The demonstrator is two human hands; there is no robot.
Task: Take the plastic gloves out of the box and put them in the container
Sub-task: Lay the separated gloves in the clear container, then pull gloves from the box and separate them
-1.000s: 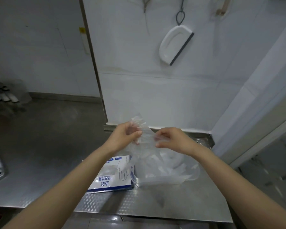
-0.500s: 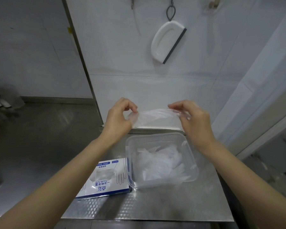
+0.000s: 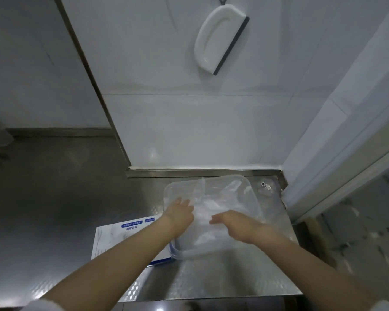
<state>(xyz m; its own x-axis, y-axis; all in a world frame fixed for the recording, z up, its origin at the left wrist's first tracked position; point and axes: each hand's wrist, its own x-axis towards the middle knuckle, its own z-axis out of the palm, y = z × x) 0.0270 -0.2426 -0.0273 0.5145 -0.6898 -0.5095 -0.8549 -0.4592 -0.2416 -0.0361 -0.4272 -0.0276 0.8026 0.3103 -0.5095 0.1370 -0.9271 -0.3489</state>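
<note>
A clear plastic container (image 3: 253,196) stands on the steel counter near the back wall, with several thin clear plastic gloves (image 3: 208,206) piled inside. The white and blue glove box (image 3: 119,235) lies flat to its left, partly under my left forearm. My left hand (image 3: 180,213) is down inside the container at its left wall, fingers spread on the gloves. My right hand (image 3: 233,224) reaches in over the near half, fingers stretched out flat toward the left. One glove's edge sticks up at the far side. The picture is blurred by motion.
A white squeegee (image 3: 220,39) with a dark blade hangs on the tiled wall above. The steel counter (image 3: 211,277) ends at a raised rim at the back and right. A small clear item (image 3: 265,186) lies in the back right corner. A lower, darker steel surface (image 3: 54,187) lies left.
Both hands dropped from holding a stretched glove in the air above the container to lying down inside it. The glove now rests with the others. The view tilted downward.
</note>
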